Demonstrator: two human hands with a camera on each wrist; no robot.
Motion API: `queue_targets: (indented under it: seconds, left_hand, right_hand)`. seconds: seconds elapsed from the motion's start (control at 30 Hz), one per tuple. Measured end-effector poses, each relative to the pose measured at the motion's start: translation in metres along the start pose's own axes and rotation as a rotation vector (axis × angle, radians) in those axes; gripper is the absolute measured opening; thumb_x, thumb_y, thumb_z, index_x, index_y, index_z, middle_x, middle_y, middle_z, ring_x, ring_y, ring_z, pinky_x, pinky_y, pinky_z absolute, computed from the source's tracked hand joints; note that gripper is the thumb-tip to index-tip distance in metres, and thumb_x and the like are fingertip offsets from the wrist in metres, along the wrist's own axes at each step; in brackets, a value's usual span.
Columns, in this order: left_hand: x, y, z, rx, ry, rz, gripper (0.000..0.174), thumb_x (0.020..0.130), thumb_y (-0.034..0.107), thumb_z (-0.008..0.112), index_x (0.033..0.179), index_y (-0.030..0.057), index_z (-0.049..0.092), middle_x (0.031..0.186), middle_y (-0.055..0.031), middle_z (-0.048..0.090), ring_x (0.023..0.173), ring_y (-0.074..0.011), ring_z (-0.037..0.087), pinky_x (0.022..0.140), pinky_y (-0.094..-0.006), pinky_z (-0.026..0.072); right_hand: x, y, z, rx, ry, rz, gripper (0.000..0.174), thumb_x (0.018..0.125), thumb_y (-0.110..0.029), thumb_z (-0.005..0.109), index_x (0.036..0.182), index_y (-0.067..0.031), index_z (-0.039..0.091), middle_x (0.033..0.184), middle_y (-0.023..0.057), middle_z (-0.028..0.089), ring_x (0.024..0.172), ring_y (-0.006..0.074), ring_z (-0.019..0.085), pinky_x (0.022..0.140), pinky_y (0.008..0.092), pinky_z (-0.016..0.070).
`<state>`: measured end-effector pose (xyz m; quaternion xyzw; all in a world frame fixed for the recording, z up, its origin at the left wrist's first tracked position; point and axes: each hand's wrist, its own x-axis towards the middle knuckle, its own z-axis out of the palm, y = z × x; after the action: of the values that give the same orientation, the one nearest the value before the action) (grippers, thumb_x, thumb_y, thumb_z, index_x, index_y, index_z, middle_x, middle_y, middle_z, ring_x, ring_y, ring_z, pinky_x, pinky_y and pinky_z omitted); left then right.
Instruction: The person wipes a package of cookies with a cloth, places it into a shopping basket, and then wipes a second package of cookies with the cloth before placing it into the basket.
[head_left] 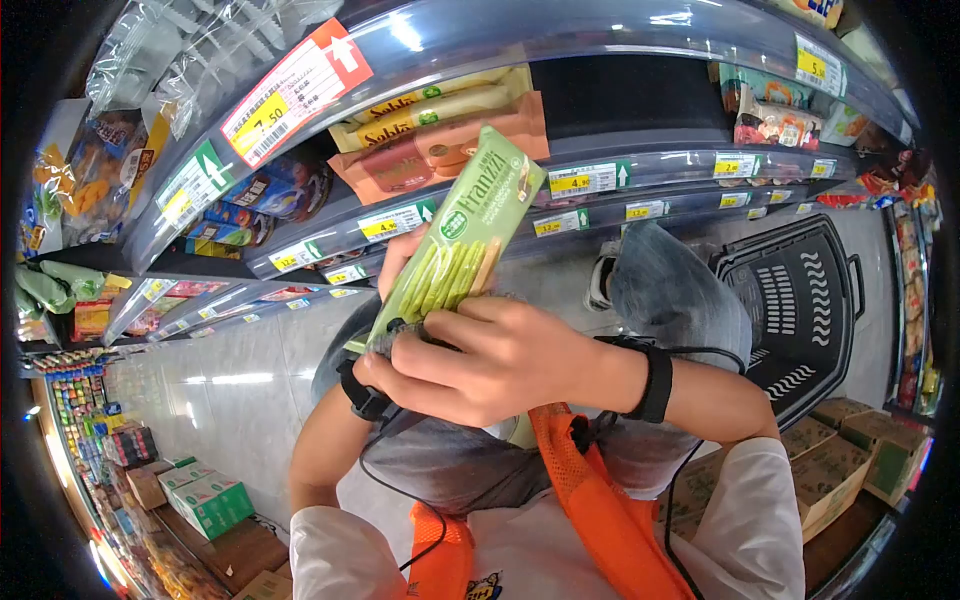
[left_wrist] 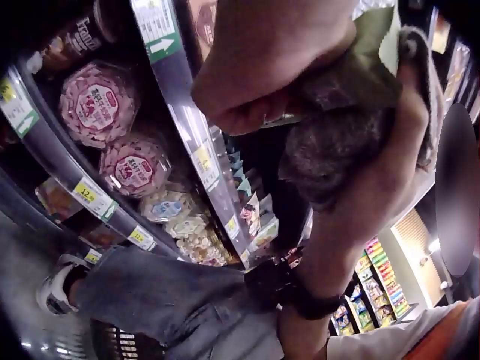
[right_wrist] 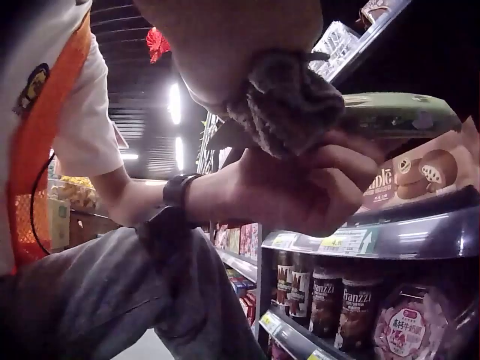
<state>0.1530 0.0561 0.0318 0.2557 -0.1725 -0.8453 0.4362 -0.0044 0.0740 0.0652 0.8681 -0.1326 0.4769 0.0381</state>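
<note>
Tiered grey shop shelving (head_left: 600, 40) with curved front rails fills the head view from 9 o'clock across 12 to 3, its lips stacked close above one another. Below it, pale glossy floor tiles (head_left: 240, 370) leave open room at 8 o'clock. A black slotted plastic shopping basket (head_left: 800, 300) stands at 3 o'clock, just beyond the person's bent knee, with brown cardboard cartons (head_left: 830, 470) crowding its lower edge at 4 o'clock. Flat salmon-orange biscuit boxes (head_left: 440, 150) lie on the shelf at 12 o'clock. In front of them, off the shelf and in free air, is the long green foil wafer pack (head_left: 460, 235), tilted with its top edge towards 1 o'clock and overlapping the boxes. The right hand (head_left: 500, 365) lies across the pack's lower end, its fingers curled, bunching a grey fuzzy cloth (left_wrist: 337, 142) against the wrapper. The left hand (head_left: 398, 262) grasps the pack from behind at 10 o'clock, fingers wrapped round its far edge. A yellow price tag (head_left: 570, 182) sits on the rail just right of the pack's top corner.
</note>
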Motion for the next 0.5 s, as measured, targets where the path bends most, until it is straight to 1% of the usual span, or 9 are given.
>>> queue_targets:
  seconds: [0.03, 0.07, 0.13, 0.17, 0.23, 0.27, 0.33, 0.43, 0.5]
  left_hand:
    - [0.002, 0.002, -0.003, -0.201, -0.14, -0.096, 0.041, 0.101, 0.04, 0.044, 0.115, 0.0053, 0.061, 0.097, -0.0074, 0.066, 0.086, -0.0179, 0.062, 0.08, -0.0304, 0.0523]
    - [-0.002, 0.004, -0.004, -0.113, -0.016, -0.066, 0.046, 0.099, 0.045, 0.045, 0.114, 0.0053, 0.062, 0.1, -0.0097, 0.067, 0.089, -0.0186, 0.063, 0.08, -0.0313, 0.0529]
    - [-0.006, 0.001, 0.032, 0.106, 0.197, 0.127, 0.044, 0.099, 0.044, 0.045, 0.114, 0.0058, 0.062, 0.098, -0.0096, 0.066, 0.09, -0.0195, 0.064, 0.082, -0.0331, 0.0529]
    - [-0.005, 0.0, 0.026, 0.065, 0.202, 0.164, 0.045, 0.099, 0.043, 0.045, 0.117, 0.0051, 0.06, 0.103, -0.0109, 0.066, 0.094, -0.0211, 0.063, 0.084, -0.0348, 0.0522]
    - [-0.002, -0.002, -0.004, -0.175, -0.047, 0.164, 0.047, 0.099, 0.041, 0.045, 0.124, 0.0038, 0.057, 0.112, -0.0136, 0.065, 0.101, -0.0242, 0.063, 0.088, -0.0383, 0.0509]
    - [-0.003, -0.004, -0.012, -0.246, -0.112, 0.174, 0.049, 0.099, 0.04, 0.045, 0.128, 0.0031, 0.056, 0.117, -0.0149, 0.064, 0.105, -0.0258, 0.062, 0.09, -0.04, 0.0503]
    - [0.005, -0.003, -0.01, -0.21, -0.164, 0.163, 0.047, 0.098, 0.04, 0.045, 0.125, 0.0025, 0.056, 0.116, -0.0147, 0.063, 0.108, -0.0275, 0.061, 0.088, -0.0398, 0.0499]
    - [0.004, -0.001, -0.006, -0.203, -0.188, 0.124, 0.045, 0.098, 0.039, 0.045, 0.122, 0.0024, 0.057, 0.113, -0.0135, 0.063, 0.107, -0.0279, 0.06, 0.086, -0.0395, 0.0494]
    - [0.003, -0.002, -0.006, -0.17, -0.169, 0.13, 0.044, 0.099, 0.037, 0.044, 0.122, 0.0026, 0.057, 0.113, -0.0129, 0.064, 0.105, -0.0272, 0.061, 0.086, -0.0402, 0.0494]
  right_hand:
    - [0.0, 0.001, -0.001, 0.012, 0.009, 0.013, 0.014, 0.075, -0.018, 0.066, 0.086, -0.0095, 0.068, 0.094, 0.0017, 0.059, 0.071, 0.0112, 0.063, 0.054, 0.0249, 0.051]
    - [0.001, 0.003, -0.002, 0.025, 0.018, 0.024, 0.015, 0.075, -0.019, 0.066, 0.087, -0.0099, 0.068, 0.093, 0.0015, 0.058, 0.071, 0.0113, 0.063, 0.053, 0.0251, 0.0509]
    - [0.001, 0.012, -0.005, 0.018, 0.021, 0.082, 0.02, 0.077, -0.018, 0.066, 0.096, -0.0126, 0.068, 0.091, -0.0001, 0.056, 0.07, 0.0119, 0.064, 0.052, 0.0269, 0.0518]
    - [0.0, 0.022, -0.009, -0.02, 0.012, 0.124, 0.021, 0.077, -0.017, 0.067, 0.098, -0.0133, 0.068, 0.091, 0.0, 0.055, 0.07, 0.0127, 0.065, 0.053, 0.0277, 0.0525]
    - [0.001, 0.046, -0.019, -0.094, -0.006, 0.227, 0.025, 0.077, -0.014, 0.068, 0.102, -0.0143, 0.068, 0.091, 0.0003, 0.055, 0.07, 0.0147, 0.066, 0.053, 0.0294, 0.0538]
    - [0.001, 0.057, -0.024, -0.13, -0.016, 0.288, 0.027, 0.077, -0.013, 0.068, 0.104, -0.0146, 0.068, 0.092, 0.0005, 0.055, 0.07, 0.0158, 0.066, 0.054, 0.0303, 0.0545]
    - [0.001, 0.073, -0.032, -0.195, -0.03, 0.447, 0.03, 0.077, -0.01, 0.069, 0.107, -0.0145, 0.067, 0.095, 0.0012, 0.056, 0.07, 0.0186, 0.067, 0.055, 0.0321, 0.0559]
    - [0.002, 0.084, -0.038, -0.191, 0.006, 0.529, 0.037, 0.076, -0.008, 0.07, 0.112, -0.016, 0.067, 0.097, 0.0023, 0.058, 0.072, 0.0218, 0.068, 0.059, 0.0339, 0.057]
    - [0.002, 0.078, -0.033, -0.169, -0.001, 0.52, 0.038, 0.077, -0.01, 0.069, 0.116, -0.0129, 0.066, 0.099, 0.0028, 0.058, 0.076, 0.0228, 0.068, 0.062, 0.0357, 0.0579]
